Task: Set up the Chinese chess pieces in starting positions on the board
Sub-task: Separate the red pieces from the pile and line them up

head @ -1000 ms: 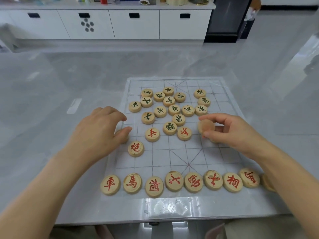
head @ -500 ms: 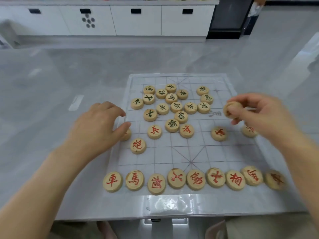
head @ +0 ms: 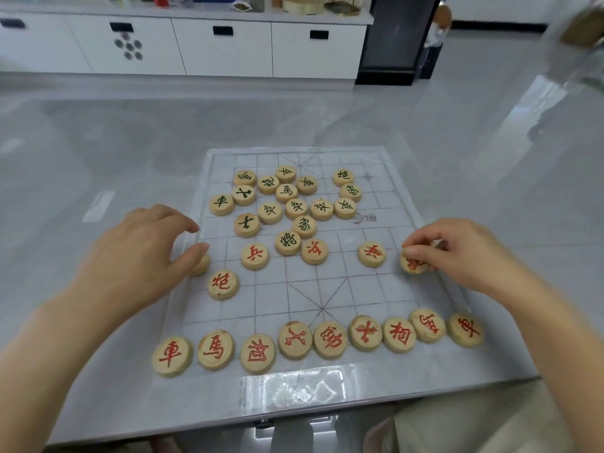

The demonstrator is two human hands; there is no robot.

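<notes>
The translucent board (head: 359, 289) lies on a grey table. Several red pieces form a row (head: 330, 340) along its near edge. Green pieces sit bunched (head: 295, 209) on the far half. Three red soldiers (head: 255, 256), (head: 314, 251), (head: 371, 254) and a red cannon (head: 223, 284) lie mid-board. My left hand (head: 130, 256) hovers at the left edge, fingers loosely curled, its thumb touching a half-hidden piece (head: 202, 268). My right hand (head: 464, 253) pinches a red piece (head: 412, 264) on the board's right edge.
The table's near edge (head: 294, 423) runs just below the red row, with my lap beneath it. White cabinets (head: 222, 47) and a black unit (head: 395, 37) stand far behind. Grey tabletop (head: 98, 152) surrounds the board.
My right hand set a red soldier down right of centre, rose, then came down onto a red piece at the right edge. My left hand stayed put.
</notes>
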